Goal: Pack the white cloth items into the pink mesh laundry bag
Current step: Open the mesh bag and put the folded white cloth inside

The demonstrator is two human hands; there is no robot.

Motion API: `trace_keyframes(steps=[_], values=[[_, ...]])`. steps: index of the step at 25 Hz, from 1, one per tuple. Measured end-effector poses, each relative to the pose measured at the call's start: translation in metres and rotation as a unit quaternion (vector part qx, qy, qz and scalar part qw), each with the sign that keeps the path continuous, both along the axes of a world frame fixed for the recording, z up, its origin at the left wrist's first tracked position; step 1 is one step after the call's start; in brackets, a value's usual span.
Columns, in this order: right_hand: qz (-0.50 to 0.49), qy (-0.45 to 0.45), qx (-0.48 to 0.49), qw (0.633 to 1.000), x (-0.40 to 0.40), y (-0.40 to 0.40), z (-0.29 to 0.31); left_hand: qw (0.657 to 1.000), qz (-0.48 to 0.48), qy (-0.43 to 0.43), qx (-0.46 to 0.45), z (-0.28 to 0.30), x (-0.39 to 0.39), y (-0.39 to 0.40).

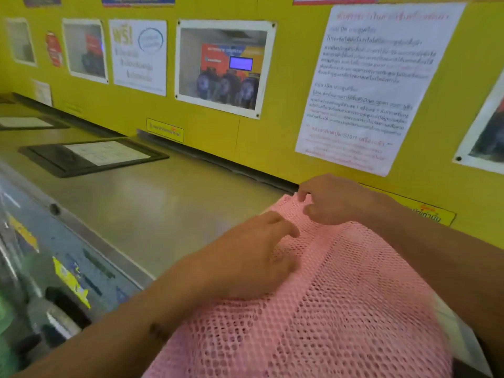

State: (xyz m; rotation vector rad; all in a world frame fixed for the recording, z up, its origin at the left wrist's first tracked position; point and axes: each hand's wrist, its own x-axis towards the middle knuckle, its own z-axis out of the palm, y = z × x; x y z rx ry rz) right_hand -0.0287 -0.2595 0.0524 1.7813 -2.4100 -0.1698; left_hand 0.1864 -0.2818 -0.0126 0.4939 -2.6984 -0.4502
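The pink mesh laundry bag [341,309] lies spread over the grey machine top [152,211] at the lower right. My left hand [253,257] rests on the bag's left part, fingers bent down into the mesh, index finger pointing right. My right hand [332,200] is at the bag's far edge near the wall, thumb and fingers pinching the mesh rim. A sliver of white cloth [450,320] shows past the bag's right edge; the bag hides most of it.
A yellow wall [272,143] with posters and a white notice sheet [373,85] runs behind the machine top. A black-framed sheet [92,156] lies flat at the left. The machine's front panel with stickers [68,276] drops away at the lower left.
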Motion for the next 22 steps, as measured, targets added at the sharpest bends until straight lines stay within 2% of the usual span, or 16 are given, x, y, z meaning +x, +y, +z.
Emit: trace_keyframes(steps=[3, 5, 8, 11, 15, 18, 22], values=[[-0.077, 0.007, 0.063, 0.995, -0.020, 0.021, -0.025, 0.992, 0.030, -0.122, -0.033, -0.019, -0.011, -0.011], [-0.091, -0.059, 0.105, 0.989, -0.038, 0.026, -0.048, 0.990, 0.041, -0.130, -0.042, -0.022, -0.012, -0.016], [-0.074, -0.141, 0.069, 0.985, -0.058, 0.033, -0.063, 0.989, 0.034, -0.136, -0.045, -0.020, -0.011, -0.015], [-0.035, -0.162, 0.020, 0.986, -0.061, 0.053, -0.051, 0.987, 0.045, -0.145, -0.044, -0.006, -0.019, -0.018], [-0.002, -0.143, -0.017, 0.990, -0.063, 0.120, -0.013, 0.991, 0.071, -0.093, -0.058, 0.029, -0.050, 0.003], [0.009, -0.105, -0.013, 0.994, -0.075, 0.198, 0.012, 0.999, 0.022, -0.009, -0.048, 0.055, -0.082, 0.049], [-0.104, -0.094, -0.016, 0.990, -0.120, 0.323, 0.041, 0.995, -0.077, 0.055, 0.011, 0.084, -0.137, 0.141]])
